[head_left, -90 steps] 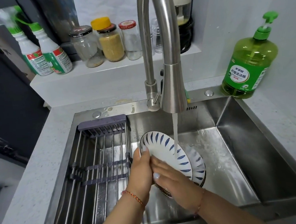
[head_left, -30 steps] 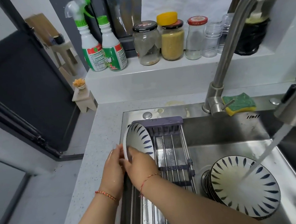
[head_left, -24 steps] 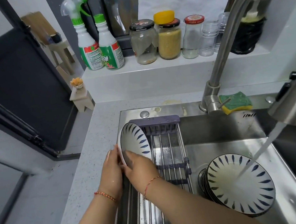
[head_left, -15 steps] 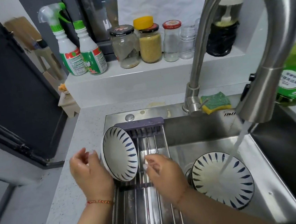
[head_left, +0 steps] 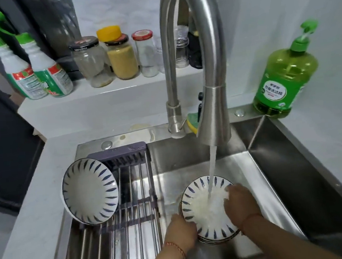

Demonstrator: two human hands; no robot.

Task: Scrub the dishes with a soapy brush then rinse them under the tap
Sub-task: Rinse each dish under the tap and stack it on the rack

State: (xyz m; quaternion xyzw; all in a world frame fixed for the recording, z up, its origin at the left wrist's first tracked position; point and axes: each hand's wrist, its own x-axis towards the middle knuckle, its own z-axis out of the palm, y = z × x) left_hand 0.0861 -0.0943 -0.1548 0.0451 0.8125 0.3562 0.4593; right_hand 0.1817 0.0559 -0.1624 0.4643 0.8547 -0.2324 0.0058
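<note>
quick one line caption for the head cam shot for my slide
Both hands, left hand and right hand, rinse a patterned plate under the running tap; another plate leans on the drying rack.

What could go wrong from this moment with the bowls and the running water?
1. The rinsed bowl leans on its rim at the rack's left edge; it may slide or tip.
2. The stream hits the top bowl of the stack; water may splash out of the sink.
3. The left hand and right hand touch wet rims; the bowl could slip.
</note>
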